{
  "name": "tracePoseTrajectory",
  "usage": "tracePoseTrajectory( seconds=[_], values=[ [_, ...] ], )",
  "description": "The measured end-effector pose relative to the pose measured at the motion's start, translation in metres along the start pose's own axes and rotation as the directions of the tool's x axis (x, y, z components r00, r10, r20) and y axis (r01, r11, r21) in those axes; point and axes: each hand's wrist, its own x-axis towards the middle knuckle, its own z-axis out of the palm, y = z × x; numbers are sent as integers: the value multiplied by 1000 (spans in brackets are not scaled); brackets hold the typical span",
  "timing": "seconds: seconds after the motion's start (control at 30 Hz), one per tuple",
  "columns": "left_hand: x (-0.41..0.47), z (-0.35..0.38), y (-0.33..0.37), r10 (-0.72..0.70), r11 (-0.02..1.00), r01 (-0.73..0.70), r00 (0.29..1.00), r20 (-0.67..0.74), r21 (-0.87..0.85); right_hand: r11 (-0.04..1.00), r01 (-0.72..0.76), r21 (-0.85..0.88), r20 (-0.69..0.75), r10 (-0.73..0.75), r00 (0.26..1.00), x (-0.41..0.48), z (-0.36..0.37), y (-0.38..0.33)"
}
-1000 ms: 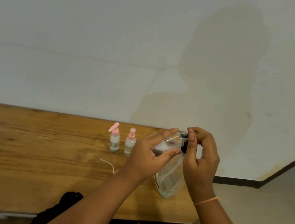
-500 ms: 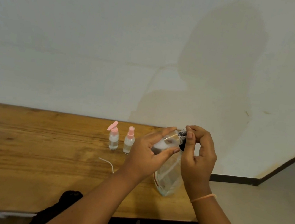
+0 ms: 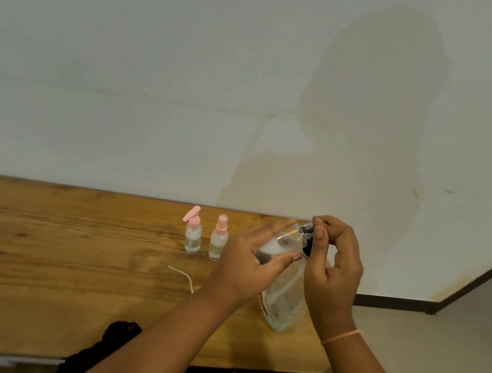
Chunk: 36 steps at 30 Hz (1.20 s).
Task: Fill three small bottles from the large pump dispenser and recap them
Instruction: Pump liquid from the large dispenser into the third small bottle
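My left hand (image 3: 248,261) holds a small clear bottle (image 3: 284,240) tilted on its side, neck toward the right, above the large dispenser. My right hand (image 3: 334,265) pinches the cap (image 3: 307,229) at that bottle's neck with thumb and forefinger. The large clear dispenser bottle (image 3: 284,302) stands on the wooden table (image 3: 59,256) under both hands; its dark pump head is mostly hidden. Two small clear bottles stand upright to the left: one with a pink pump cap (image 3: 193,232), one with a pink spray cap (image 3: 219,240).
A thin white tube (image 3: 182,276) lies on the table in front of the two small bottles. A dark cloth (image 3: 104,342) hangs over the table's near edge. The table ends just right of the dispenser, with floor beyond. A white wall stands behind.
Both hands and the tilted bottle stay in nearly the same place; my right fingers have shifted slightly on the cap. The two pink-capped bottles have not moved.
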Motion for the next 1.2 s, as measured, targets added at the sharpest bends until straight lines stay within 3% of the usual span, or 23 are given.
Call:
tracePoseTrajectory(
  seconds=[1.2],
  values=[
    [3,5,-5,21,1000,-21,999,-26,-12,1000,5,5,-9,-5,1000,1,0,1]
  ],
)
